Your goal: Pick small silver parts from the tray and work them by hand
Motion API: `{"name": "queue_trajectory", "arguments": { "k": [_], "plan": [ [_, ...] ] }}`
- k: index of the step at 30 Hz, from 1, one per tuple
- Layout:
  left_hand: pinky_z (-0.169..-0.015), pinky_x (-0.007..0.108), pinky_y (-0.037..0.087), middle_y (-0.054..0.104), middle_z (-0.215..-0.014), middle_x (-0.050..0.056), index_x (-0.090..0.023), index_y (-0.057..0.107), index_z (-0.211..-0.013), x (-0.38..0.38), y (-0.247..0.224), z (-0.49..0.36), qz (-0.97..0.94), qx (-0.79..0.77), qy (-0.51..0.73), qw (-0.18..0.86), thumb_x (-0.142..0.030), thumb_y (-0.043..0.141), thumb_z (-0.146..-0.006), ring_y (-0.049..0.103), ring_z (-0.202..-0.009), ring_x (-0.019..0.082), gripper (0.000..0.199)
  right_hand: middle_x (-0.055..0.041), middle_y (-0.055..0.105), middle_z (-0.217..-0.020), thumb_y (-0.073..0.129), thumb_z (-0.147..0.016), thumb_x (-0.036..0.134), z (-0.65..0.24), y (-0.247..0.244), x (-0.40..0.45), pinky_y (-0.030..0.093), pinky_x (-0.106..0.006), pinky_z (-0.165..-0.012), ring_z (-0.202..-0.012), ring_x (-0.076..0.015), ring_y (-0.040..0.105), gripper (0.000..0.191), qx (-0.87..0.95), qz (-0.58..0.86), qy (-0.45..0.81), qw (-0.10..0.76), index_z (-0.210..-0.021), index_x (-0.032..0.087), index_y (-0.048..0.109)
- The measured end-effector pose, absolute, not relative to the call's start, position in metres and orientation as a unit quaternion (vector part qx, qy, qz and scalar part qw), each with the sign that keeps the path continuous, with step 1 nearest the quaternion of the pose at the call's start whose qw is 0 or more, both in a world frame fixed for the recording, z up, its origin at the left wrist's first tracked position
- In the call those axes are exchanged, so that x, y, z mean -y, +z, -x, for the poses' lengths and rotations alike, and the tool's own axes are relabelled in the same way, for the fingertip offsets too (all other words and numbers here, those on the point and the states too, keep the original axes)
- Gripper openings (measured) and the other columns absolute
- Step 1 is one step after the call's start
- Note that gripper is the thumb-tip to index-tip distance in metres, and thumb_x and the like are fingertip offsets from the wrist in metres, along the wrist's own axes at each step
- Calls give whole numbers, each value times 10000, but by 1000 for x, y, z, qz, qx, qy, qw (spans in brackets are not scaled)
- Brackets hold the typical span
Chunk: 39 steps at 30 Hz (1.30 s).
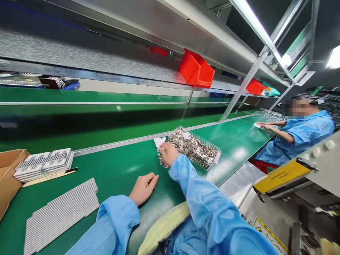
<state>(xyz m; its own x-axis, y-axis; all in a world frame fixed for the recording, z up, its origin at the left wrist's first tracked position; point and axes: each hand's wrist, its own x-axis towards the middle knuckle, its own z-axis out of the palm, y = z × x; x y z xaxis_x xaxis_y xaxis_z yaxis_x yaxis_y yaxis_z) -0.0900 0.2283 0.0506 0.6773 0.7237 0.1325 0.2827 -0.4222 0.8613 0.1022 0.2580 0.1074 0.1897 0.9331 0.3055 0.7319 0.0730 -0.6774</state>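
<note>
My right hand (169, 153) reaches to a small pile of metal parts (162, 160) at the left end of a clear tray (218, 158). Its fingers are bent together over the pile; whatever they pinch is too small to make out. The tray is heaped with small silvery metal pieces (195, 147), and a white paper scrap (186, 135) lies on them. Another crumpled white piece (159, 141) sits just beyond my right fingertips. My left hand (144, 187) rests near the front edge of the green table (117, 180), fingers curled and thumb against them, with nothing visible in it.
Thin grey strips (62, 214) lie in rows at the left, near stacked white printed sheets (45, 164) and a cardboard box (10, 173). Red bins (196, 71) stand on the shelf above. At the right, a person in blue (305, 131) sits working at the same table.
</note>
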Motion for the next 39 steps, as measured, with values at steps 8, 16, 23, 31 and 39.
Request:
{"name": "queue_trajectory", "arguments": {
  "k": [8,16,23,31,39],
  "plan": [
    [-572,268,364,571,-626,37,-163,500,-688,-240,53,90,-774,-311,270,481,-586,358,-927,503,-570,141,505,-74,562,-1011,681,-998,234,-104,104,-364,414,-473,-988,-1051,-248,524,176,574,749,37,329,-935,84,612],
    [-594,264,373,583,-637,30,-161,516,-693,-237,57,93,-782,-313,257,474,-588,353,-917,512,-584,136,509,-62,589,-941,425,-984,282,-141,124,-259,501,-319,-798,-854,-198,585,267,477,691,-53,541,-1125,109,570],
    [-603,258,351,577,-633,7,-159,532,-701,-231,54,97,-827,-305,233,410,-582,349,-913,494,-570,119,507,-101,598,-793,412,-866,609,-181,80,-106,376,-246,-334,-426,-159,466,674,297,712,-86,630,-1135,11,568],
    [-595,258,356,596,-649,2,-176,557,-727,-219,58,103,-856,-316,203,355,-626,320,-879,493,-557,127,531,-117,609,-1019,544,-948,436,-211,42,-52,510,-372,-833,-901,-232,586,380,283,804,-134,505,-1074,97,662],
    [-608,250,389,617,-678,5,-183,582,-752,-220,57,103,-855,-329,180,357,-697,319,-826,530,-582,135,582,-91,513,-1270,604,-961,117,-218,21,-69,259,-541,-1085,-1274,-304,354,207,304,893,-102,315,-1161,136,654]
  ]
}}
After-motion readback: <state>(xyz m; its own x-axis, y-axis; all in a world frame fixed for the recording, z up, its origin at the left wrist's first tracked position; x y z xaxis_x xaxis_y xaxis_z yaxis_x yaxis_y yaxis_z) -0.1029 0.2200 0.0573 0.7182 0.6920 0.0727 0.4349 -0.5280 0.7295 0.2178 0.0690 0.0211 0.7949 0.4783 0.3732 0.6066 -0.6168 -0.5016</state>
